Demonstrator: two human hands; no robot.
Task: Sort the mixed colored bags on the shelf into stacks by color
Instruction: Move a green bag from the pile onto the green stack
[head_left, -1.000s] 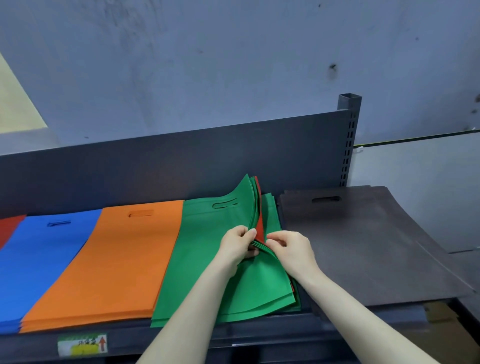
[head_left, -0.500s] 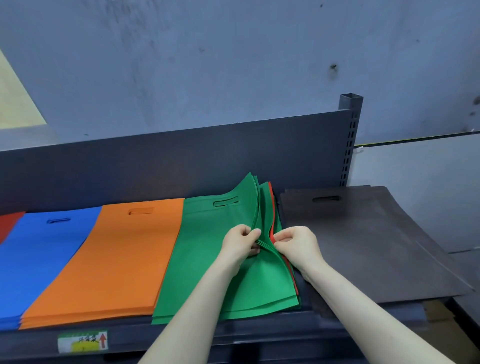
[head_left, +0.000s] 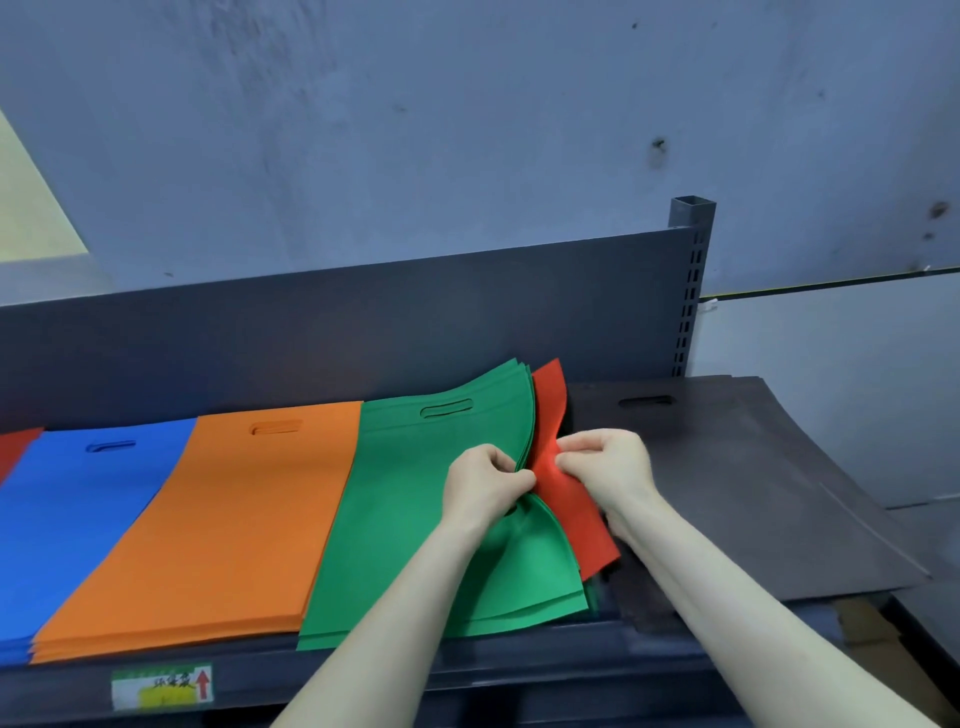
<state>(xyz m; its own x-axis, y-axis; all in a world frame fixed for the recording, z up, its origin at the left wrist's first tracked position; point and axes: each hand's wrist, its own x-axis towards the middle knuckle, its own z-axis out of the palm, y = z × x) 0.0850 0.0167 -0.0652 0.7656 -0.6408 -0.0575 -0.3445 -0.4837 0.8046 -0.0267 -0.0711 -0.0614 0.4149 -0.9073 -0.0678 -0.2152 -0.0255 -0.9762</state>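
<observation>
**On the shelf, a red bag comes free of the greens**

Along the shelf (head_left: 363, 332) our widest sheet is the black stack (head_left: 753, 493), which overhangs the right end. Left of it lie the green stack (head_left: 415, 519), the orange stack (head_left: 218, 519) and the blue stack (head_left: 78, 519), side by side. A red corner (head_left: 15, 447) shows at the far left edge of view.

A second ago red was only a thin line among the lifted green layers. Now the red bag (head_left: 587, 530) is fanned out to the right, most of its face showing, and it leans over the seam between green and black. Our left hand (head_left: 485, 486) pinches the lifted green layers at their right edge and holds them back. Our right hand (head_left: 608, 467) pinches the red bag at its middle, creasing it.

We judge the stray found and nearly out. It remains to draw it clear, carry it to the red at the far left, and let the greens fall flat. Whether any part is caught beneath green, we cannot tell.
</observation>
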